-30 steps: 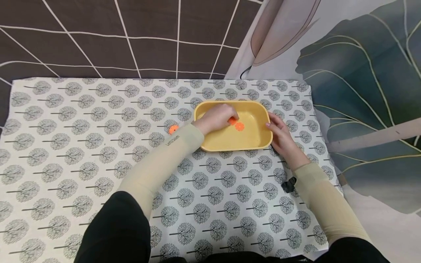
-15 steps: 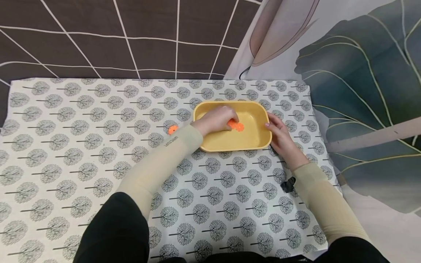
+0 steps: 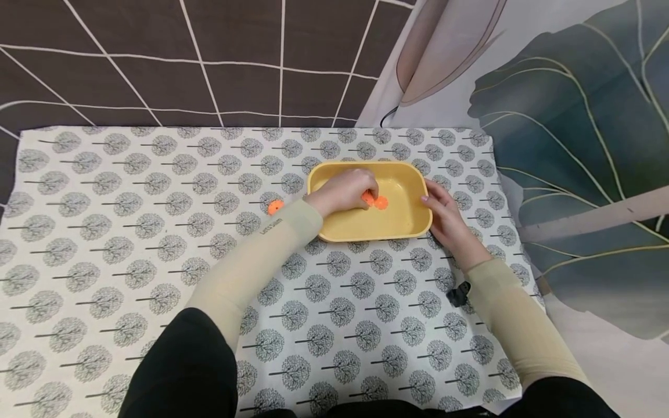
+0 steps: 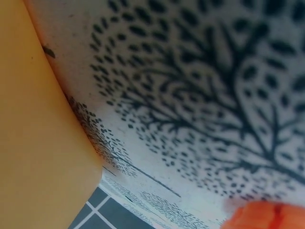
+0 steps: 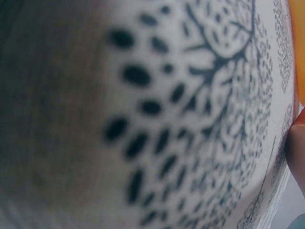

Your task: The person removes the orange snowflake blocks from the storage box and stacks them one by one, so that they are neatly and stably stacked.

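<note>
My left hand (image 3: 347, 188) reaches into the yellow rectangular tub (image 3: 366, 236), its fingers curled and pinching an orange piece (image 3: 368, 198) that they partly cover. Just right of those fingers, a flat orange disc with a scalloped edge (image 3: 381, 202) lies on the tub floor, touching or nearly touching the held piece. The tub's right end is gripped by my right hand (image 3: 445, 212), thumb at the rim and fingers along the outer wall. Outside the tub, beside my left wrist, another orange scalloped disc (image 3: 274, 206) sits on the cloth, partly hidden by the sleeve.
A white tablecloth printed with grey trees (image 3: 172, 249) covers the table. Near the right wrist there is a small black object (image 3: 458, 294). Behind the table's far edge hangs a dark cloth with white grid lines (image 3: 235, 75), and a patterned curtain (image 3: 575, 145) is at the right.
My left hand has lowered the orange piece slightly, down beside the disc in the tub. The right hand and the tub have stayed in place.
</note>
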`<state>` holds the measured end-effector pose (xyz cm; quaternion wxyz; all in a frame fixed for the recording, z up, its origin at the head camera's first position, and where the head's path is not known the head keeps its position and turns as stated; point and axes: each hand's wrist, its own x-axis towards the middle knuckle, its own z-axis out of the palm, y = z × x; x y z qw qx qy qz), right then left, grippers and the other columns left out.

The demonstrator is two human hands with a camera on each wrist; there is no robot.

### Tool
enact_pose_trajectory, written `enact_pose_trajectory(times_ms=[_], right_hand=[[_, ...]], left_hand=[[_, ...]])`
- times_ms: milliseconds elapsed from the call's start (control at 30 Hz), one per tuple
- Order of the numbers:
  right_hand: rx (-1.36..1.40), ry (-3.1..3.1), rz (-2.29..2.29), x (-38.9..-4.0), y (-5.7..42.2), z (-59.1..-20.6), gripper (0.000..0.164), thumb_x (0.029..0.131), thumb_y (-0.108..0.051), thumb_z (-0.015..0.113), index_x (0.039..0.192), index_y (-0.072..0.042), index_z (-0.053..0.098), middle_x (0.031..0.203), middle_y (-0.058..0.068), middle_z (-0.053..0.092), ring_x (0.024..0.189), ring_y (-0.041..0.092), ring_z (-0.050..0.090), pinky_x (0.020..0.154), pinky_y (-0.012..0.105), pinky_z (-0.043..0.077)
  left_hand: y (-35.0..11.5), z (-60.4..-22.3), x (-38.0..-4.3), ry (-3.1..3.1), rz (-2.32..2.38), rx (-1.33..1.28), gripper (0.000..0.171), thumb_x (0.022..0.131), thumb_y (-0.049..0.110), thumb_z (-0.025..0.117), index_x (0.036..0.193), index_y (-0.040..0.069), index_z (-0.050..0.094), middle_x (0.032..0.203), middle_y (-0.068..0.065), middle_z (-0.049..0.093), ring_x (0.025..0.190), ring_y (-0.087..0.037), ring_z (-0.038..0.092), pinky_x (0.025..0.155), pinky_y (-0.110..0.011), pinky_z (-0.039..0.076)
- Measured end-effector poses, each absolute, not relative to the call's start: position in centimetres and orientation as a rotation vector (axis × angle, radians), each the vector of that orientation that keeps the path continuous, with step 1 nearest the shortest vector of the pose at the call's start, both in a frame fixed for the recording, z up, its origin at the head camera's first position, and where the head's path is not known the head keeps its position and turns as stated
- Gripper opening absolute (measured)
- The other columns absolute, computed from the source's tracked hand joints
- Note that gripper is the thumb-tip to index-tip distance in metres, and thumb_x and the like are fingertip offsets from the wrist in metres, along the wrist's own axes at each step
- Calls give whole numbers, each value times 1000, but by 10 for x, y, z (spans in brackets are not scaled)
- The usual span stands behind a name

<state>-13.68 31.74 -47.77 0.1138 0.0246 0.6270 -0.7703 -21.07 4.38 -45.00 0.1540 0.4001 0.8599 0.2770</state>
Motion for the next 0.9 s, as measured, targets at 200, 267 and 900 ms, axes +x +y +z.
enact_pose_trajectory(times_ms=[200,267,900], right_hand=[[76,1830,-2265,-136,316,-477,44,109,2,47,149,-14,53,144,-4,60,125,14,61,105,21,57],[74,1823,-2274,-136,316,-477,44,109,2,46,148,-14,54,143,-4,60,124,14,61,105,21,57],[92,1828,-2252,-138,317,-476,46,109,2,46,154,-11,49,145,-4,58,124,15,61,104,21,57]], left_hand=[[42,-448,-210,2463,797,1147,22,89,7,83,111,8,79,113,-5,71,103,-19,61,101,-29,52],[41,-448,-210,2460,806,1148,20,89,7,83,109,8,79,111,-5,71,101,-19,61,99,-29,53],[16,-429,-217,2444,1013,968,10,97,13,77,106,8,81,110,-5,79,101,-18,69,98,-29,58]])
